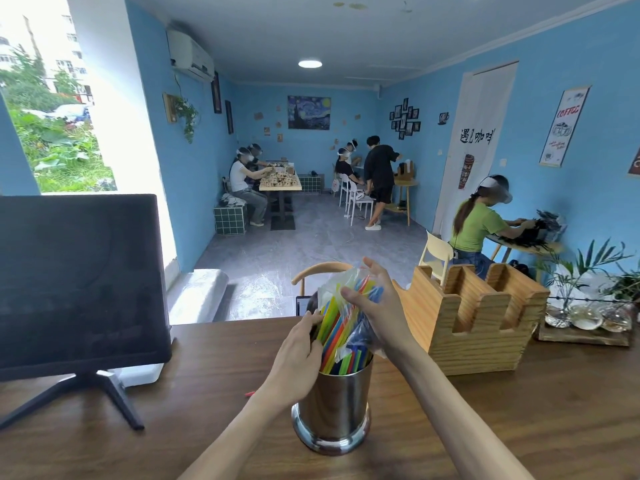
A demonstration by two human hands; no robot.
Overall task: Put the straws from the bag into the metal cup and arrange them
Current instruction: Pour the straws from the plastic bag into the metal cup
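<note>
A shiny metal cup [334, 414] stands on the wooden counter [519, 427] just in front of me. Colourful straws [334, 336] in yellow, green, orange, red and blue stand slanted in it, their upper ends still inside a clear plastic bag [346, 289]. My right hand [375, 304] grips the bag and the straw bundle near the top. My left hand [299, 351] sits at the cup's left rim, its fingers pinching the bag and straws at the side. A single red straw tip [250, 393] lies on the counter left of the cup.
A dark monitor on a stand [79, 282] fills the counter's left side. A slotted wooden holder [481, 317] stands to the right, with plants and glass dishes [585, 306] beyond it. Behind the counter are a chair back [320, 270] and several seated people.
</note>
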